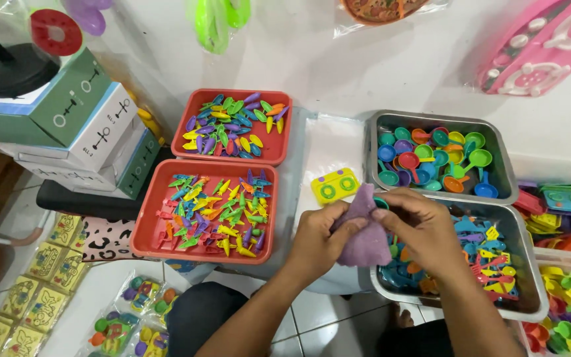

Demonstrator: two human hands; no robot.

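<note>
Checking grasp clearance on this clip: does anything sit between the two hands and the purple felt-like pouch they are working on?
Nothing visible does. The left hand and right hand both grip the purple felt-like pouch directly, above the near metal tray of small plastic toy utensils. The yellow toy stove lies apart, beyond the hands.

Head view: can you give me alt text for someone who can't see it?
Both hands, left hand and right hand, hold a purple cloth over a metal tray of small toy utensils. Left of them sit two red trays of colourful plastic pieces; a yellow toy stove lies just above the hands.
</note>
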